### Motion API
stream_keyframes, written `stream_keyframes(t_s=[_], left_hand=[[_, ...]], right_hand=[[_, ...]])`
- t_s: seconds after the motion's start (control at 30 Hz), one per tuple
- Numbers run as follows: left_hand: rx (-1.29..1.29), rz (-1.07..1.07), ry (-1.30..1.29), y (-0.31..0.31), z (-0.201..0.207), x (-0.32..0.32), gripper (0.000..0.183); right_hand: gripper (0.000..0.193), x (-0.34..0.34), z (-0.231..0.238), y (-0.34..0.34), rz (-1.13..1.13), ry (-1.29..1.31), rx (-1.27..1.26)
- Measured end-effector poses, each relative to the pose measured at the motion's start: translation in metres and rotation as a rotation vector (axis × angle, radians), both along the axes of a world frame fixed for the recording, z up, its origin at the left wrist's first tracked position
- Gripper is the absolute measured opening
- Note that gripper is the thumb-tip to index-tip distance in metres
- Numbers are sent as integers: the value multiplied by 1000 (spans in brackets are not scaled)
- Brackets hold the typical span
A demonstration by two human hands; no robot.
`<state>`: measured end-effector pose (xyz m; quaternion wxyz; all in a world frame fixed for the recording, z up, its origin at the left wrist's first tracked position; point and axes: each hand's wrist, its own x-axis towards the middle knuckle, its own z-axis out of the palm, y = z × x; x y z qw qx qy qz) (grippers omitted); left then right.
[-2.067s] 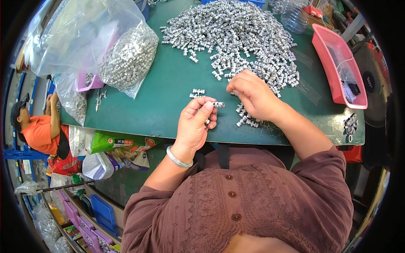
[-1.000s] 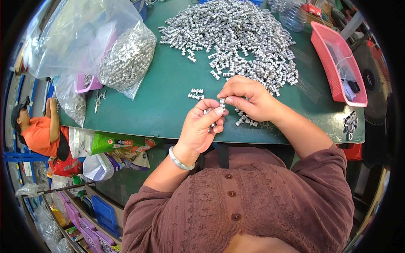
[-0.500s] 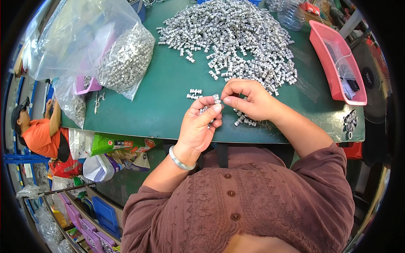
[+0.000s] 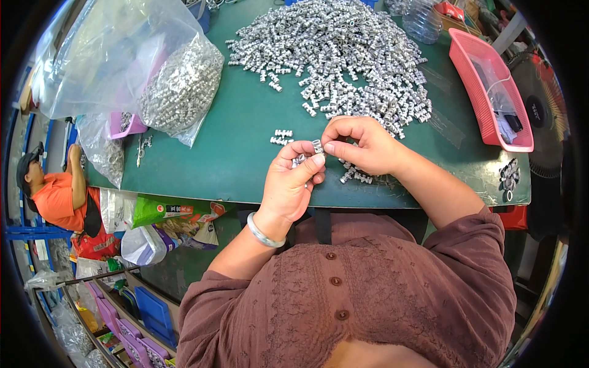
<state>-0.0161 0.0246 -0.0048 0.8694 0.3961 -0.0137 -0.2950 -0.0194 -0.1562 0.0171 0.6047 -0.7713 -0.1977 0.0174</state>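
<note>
one small, silvery, ribbed metal cylinder [image 4: 317, 146] sits between the thumb and forefinger of the left hand [image 4: 289, 181], above the near part of a green, flat-topped bench [image 4: 205, 162]. the left grip is closed on this piece, and more silvery metal bits [image 4: 298, 161] show among its curled fingers, though how many is hidden. the right hand [image 4: 366, 147] is just beside it, thumb and forefinger bent toward the cylinder's right side with the tips close together; i cannot tell whether this right grip has hold of anything. a smooth, pale, rounded bangle [image 4: 264, 231] circles the left wrist. a loose cluster of similar ribbed silvery pieces [image 4: 354, 175] lies on the bench below the right hand, partly covered by it, and a pair of silvery ribbed pieces [image 4: 282, 136] lies just beyond the left hand. farther back spreads a large, dense heap of silvery metal pieces [image 4: 331, 49]. to the left, a clear plastic bag filled with silvery parts [image 4: 183, 89] stands near a purple plastic tray [image 4: 124, 127]; to the right is a long pink plastic basket [image 4: 460, 64]. beyond the bench's left end, a co-worker in an orange shirt and dark cap [image 4: 58, 195] has their arms raised.
</note>
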Motion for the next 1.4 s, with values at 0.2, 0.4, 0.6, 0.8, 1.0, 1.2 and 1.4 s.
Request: stream_keyframes(t_s=[0.2, 0.4, 0.6, 0.8, 1.0, 1.2, 1.4], left_hand=[[37, 43, -69, -2, 0, -3, 15], [55, 41, -66, -3, 2, -3, 16], [43, 27, -60, -3, 1, -3, 17], [24, 41, -39, -5, 4, -4, 25], [40, 50, 25, -4, 3, -4, 36], [-235, -47, 208, 4, -4, 5, 31], [-480, -145, 285, 16, -12, 11, 30]], right_hand=[[9, 0, 1, 0, 1, -6, -2], [9, 0, 2, 0, -7, 65, -14], [9, -1, 0, 0, -4, 58, -3], [10, -1, 0, 0, 11, 48, -3], [14, 0, -3, -1, 54, 15, 32], [11, 3, -3, -4, -52, -100, -43], [11, 7, -1, -9, -186, -300, -272]])
